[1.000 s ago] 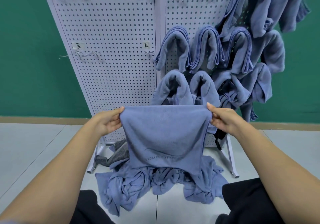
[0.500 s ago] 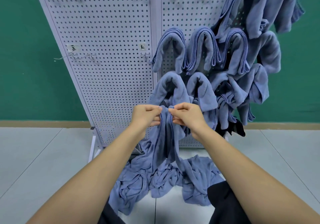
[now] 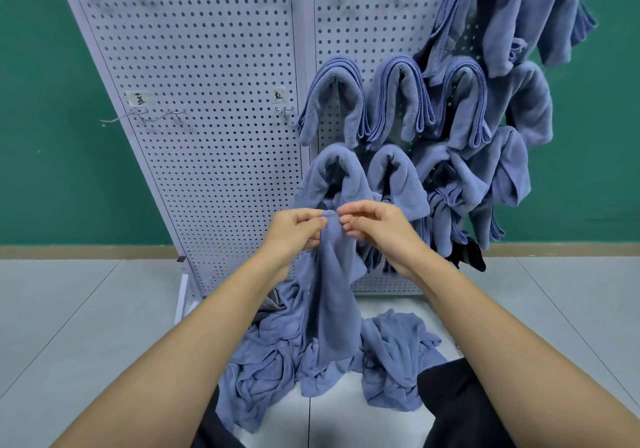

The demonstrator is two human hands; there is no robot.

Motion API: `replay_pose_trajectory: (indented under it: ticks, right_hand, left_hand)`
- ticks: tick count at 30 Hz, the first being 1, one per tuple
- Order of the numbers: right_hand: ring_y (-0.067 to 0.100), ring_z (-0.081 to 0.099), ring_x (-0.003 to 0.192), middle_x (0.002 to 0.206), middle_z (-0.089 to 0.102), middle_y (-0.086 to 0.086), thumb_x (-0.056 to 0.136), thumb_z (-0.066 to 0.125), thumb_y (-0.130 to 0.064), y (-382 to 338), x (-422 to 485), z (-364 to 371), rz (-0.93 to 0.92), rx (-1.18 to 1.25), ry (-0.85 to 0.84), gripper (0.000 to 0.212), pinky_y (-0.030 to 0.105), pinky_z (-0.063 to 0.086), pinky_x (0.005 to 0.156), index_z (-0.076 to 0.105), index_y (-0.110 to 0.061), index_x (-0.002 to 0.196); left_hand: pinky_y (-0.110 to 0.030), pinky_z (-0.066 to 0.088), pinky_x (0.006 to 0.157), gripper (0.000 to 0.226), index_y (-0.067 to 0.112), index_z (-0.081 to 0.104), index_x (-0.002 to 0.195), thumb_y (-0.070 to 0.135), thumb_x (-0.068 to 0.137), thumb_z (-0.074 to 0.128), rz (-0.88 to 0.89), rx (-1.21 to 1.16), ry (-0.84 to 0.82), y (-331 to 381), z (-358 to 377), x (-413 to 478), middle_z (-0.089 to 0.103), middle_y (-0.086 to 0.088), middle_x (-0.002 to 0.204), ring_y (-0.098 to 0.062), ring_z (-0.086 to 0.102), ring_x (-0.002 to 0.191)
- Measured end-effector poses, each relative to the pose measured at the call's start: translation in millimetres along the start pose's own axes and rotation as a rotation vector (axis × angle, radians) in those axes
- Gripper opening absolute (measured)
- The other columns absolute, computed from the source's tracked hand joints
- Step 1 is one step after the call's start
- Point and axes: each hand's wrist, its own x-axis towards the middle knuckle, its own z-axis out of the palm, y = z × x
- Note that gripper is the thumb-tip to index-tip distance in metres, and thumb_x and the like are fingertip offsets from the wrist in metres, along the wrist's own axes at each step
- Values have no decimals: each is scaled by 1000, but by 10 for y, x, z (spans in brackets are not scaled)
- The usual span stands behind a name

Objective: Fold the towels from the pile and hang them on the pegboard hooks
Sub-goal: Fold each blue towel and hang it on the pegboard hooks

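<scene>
Pinching the top edge of a blue towel (image 3: 332, 295) together, the left hand (image 3: 294, 231) and right hand (image 3: 375, 226) meet in front of the pegboard (image 3: 214, 101). It hangs down onto the pile (image 3: 277, 371) at the pegboard's foot; folded towels (image 3: 398, 101) hang on its right half.

Only 1 view exists, the head camera, worn on the person and aimed forward and tilted down. It sits close behind the 2 forearms, which run from the bottom corners up to the left hand (image 3: 294, 231) and right hand (image 3: 375, 228) at frame centre. Straight ahead and near stands the pegboard (image 3: 214, 101), filling the upper middle, its edges bowed by the wide-angle lens. The downward tilt takes in the floor (image 3: 69, 309) and the towel pile (image 3: 277, 371) just in front of the person's dark-clothed knees (image 3: 457, 399). With 1 camera, no second view shares any part
</scene>
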Motion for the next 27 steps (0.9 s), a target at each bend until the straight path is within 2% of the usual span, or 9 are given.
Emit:
replay_pose_trajectory:
  ticks: [3, 8, 11, 14, 16, 19, 22, 25, 27]
  right_hand:
    - [5, 57, 94, 104, 62, -5, 86, 68, -10, -17, 56, -158, -155, -330, 45, 22, 19, 45, 89, 65, -23, 103]
    - [8, 33, 127, 135, 46, -11, 76, 77, -41, -69, 186, -252, -144, -748, -189, 60, 27, 27, 105, 53, -28, 129]
    - [9, 53, 98, 104, 66, -2, 80, 75, -36, -152, 254, -209, -157, -810, -262, 32, 29, 40, 90, 67, -13, 102]
    - [11, 46, 67, 73, 57, 4, 87, 68, -33, -262, 306, -154, -211, -883, -231, 28, 33, 40, 69, 61, -6, 83]
    - [13, 47, 67, 75, 58, 4, 89, 64, -34, -363, 321, -106, -223, -972, -206, 28, 34, 42, 69, 60, -7, 85]
    - [16, 46, 70, 84, 61, 15, 92, 60, -30, -561, 326, -70, -198, -988, -204, 30, 29, 36, 63, 61, 0, 93]
    - [15, 42, 66, 72, 50, 8, 93, 59, -27, -803, 303, -68, -178, -984, -178, 30, 25, 30, 58, 58, 0, 79]
    - [14, 37, 62, 67, 40, 7, 93, 59, -28, -1071, 274, -91, -196, -930, -142, 37, 28, 28, 60, 45, -5, 68]
    - [18, 44, 68, 74, 47, 11, 92, 60, -30, -1263, 254, -133, -184, -799, -105, 40, 30, 34, 66, 51, 6, 79]
  left_hand:
    - [-27, 49, 78, 20, 15, 71, 103, 11, 93, 54, 12, 11, -70, 13, -31, 9, 61, -8, 88, -14, 54, 78]
    - [-25, 50, 79, 27, 19, 68, 97, 6, 97, 45, 74, -23, -184, 60, -71, -6, 69, 2, 90, -7, 62, 82]
    - [-23, 49, 79, 28, 21, 67, 95, 6, 98, 44, 72, -66, -166, 63, -148, 8, 68, 6, 86, -5, 61, 82]
    - [-23, 50, 78, 19, 22, 66, 99, 12, 97, 50, 50, -51, -85, 44, -252, 15, 66, 5, 87, -6, 59, 80]
    - [-27, 50, 83, 18, 20, 60, 111, 18, 94, 57, 14, -25, -86, 19, -322, -15, 65, 1, 99, -9, 60, 85]
    - [-33, 49, 91, 41, 24, 49, 125, 25, 88, 67, -79, 58, -180, -97, -394, -88, 63, 0, 113, -12, 63, 96]
    - [-34, 50, 90, 51, 23, 45, 131, 27, 86, 68, -214, 122, -245, -255, -357, -159, 61, 1, 113, -15, 62, 97]
    - [-28, 53, 76, 58, 17, 39, 137, 25, 87, 68, -317, 92, -212, -364, -268, -206, 56, -3, 115, -15, 58, 90]
    - [-34, 53, 82, 66, 13, 38, 140, 27, 84, 71, -384, -16, -186, -398, -216, -242, 58, -4, 108, -16, 56, 77]
